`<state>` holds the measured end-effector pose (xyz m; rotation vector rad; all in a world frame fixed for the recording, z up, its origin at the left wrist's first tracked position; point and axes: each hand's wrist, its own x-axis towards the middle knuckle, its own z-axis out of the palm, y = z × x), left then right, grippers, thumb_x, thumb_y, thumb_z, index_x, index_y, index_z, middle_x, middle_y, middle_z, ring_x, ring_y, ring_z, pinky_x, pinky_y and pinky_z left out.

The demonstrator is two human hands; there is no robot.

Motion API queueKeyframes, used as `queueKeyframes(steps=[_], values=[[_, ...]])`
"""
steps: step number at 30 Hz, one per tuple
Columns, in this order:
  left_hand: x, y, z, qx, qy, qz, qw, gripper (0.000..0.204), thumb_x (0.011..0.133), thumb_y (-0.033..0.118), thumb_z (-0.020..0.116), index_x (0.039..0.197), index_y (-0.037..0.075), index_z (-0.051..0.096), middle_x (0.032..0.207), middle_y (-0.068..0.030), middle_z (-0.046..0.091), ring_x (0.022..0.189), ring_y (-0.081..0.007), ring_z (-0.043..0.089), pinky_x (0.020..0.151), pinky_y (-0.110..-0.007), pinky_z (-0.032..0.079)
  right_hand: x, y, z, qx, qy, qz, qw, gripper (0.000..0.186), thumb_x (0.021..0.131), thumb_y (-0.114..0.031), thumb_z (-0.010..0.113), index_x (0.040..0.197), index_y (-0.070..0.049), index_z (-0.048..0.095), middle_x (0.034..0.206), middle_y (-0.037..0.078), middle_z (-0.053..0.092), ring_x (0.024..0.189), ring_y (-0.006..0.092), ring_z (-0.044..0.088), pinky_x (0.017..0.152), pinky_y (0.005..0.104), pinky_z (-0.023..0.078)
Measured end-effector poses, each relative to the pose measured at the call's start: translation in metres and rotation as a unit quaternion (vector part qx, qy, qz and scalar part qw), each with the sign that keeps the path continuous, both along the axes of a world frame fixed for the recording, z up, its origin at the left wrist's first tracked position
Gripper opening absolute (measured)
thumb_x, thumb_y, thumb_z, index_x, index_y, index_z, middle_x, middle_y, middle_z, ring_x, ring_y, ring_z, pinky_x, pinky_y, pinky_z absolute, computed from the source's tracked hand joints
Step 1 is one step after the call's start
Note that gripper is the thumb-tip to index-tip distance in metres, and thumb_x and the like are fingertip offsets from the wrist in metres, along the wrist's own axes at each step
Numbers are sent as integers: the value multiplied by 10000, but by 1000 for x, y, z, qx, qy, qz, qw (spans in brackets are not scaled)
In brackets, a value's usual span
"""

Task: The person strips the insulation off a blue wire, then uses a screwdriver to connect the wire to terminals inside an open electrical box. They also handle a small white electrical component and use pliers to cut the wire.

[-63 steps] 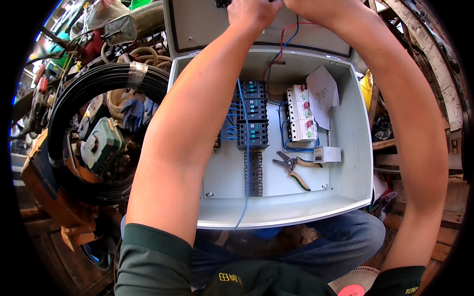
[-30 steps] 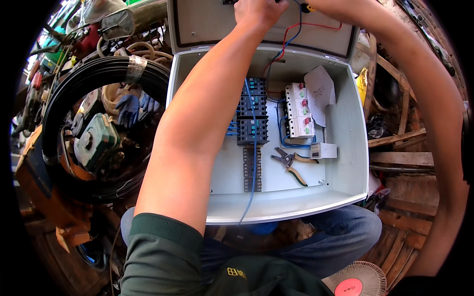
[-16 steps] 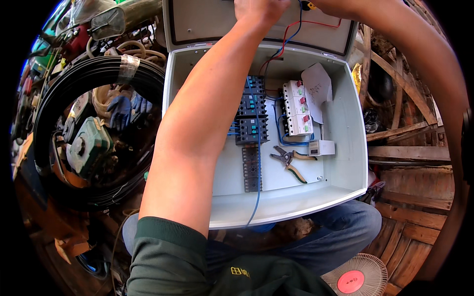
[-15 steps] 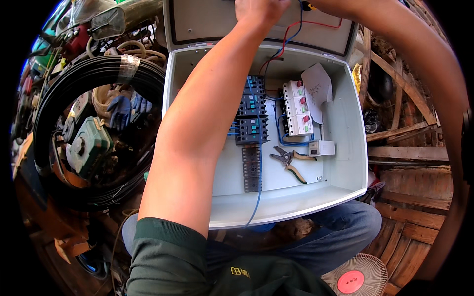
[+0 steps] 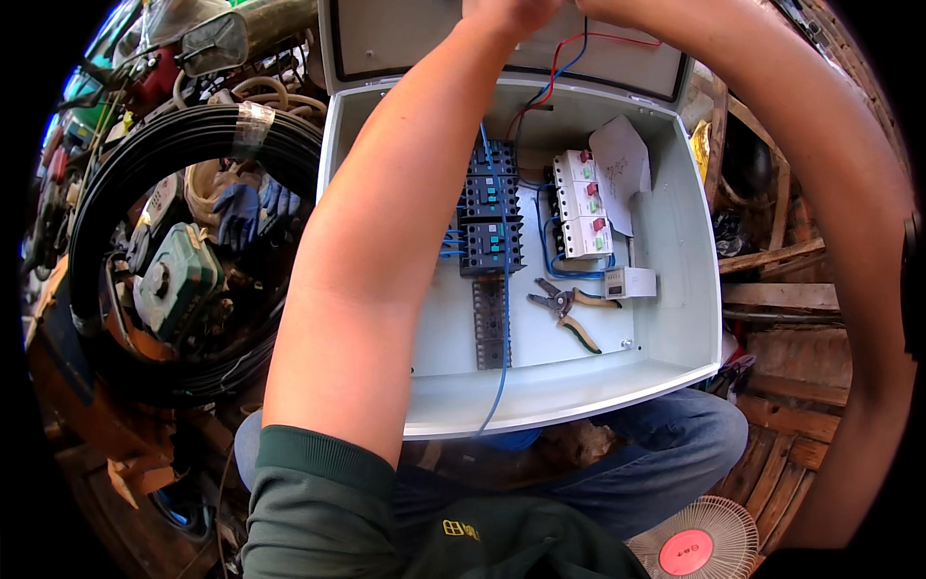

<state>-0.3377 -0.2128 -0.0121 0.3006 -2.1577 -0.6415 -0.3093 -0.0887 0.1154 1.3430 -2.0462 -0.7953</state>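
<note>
Both my arms reach to the top edge, over the raised lid [image 5: 415, 43] of a grey metal electrical box [image 5: 709, 328]. My left hand [image 5: 511, 12] is cut off by that edge, so its fingers do not show. Beside it my right hand [image 5: 590, 6] is barely in the picture, its fingers also out of sight. A red wire [image 5: 555, 72] and a blue wire [image 5: 582, 60] run from near the hands into the box. Inside are black contactors [image 5: 490, 246], white circuit breakers [image 5: 582, 207], a black relay socket strip [image 5: 492, 323] and wire strippers [image 5: 558, 304].
A small white meter [image 5: 630, 283] and a piece of white card [image 5: 620, 174] lie at the box's right. To the left lies a coil of black cable [image 5: 96, 251] around blue gloves [image 5: 236, 214] and a green case [image 5: 178, 275]. A fan [image 5: 709, 521] stands near right, by wooden boards [image 5: 791, 415].
My hands have shifted slightly, and the right one is nearer the left. The black and yellow thing by the right hand no longer shows. The view has moved a little.
</note>
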Motion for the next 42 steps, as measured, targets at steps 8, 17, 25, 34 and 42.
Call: queueKeyframes(steps=[8,17,25,34,42], values=[[-11,12,7,33,-46,-20,998,353,867,353,705,1145,139,738,1240,-199,658,1142,-414,622,975,-491,512,10,20,13,40,22,-68,997,202,864,-163,702,1014,-37,752,1019,155,749,1043,269,713,857,409,572],[0,35,28,-24,-65,-35,997,195,913,209,663,1002,52,734,1090,-180,713,1073,-401,655,918,-498,532,-20,211,-1,-296,-350,-71,886,164,982,-169,650,1051,-39,576,743,-56,509,667,34,413,587,229,313],[44,54,30,55,-137,-283,948,211,884,148,742,1015,-17,729,932,-146,753,866,-231,714,807,-344,564,51,299,-91,-589,-679,-64,434,302,1042,-195,577,1225,44,560,875,77,666,756,88,543,696,223,444],[172,98,50,197,-261,-375,867,227,904,200,760,1048,27,732,987,-76,738,932,-168,696,832,-313,557,70,293,-114,-524,-784,-100,319,231,997,-141,600,1156,21,558,966,110,635,491,30,402,500,218,388],[273,124,4,273,-464,-348,767,177,856,159,830,947,26,756,831,4,725,734,-50,583,669,-242,467,66,228,-157,-312,-778,-162,521,337,972,-318,667,1099,-6,679,867,19,698,502,33,404,437,226,319]])
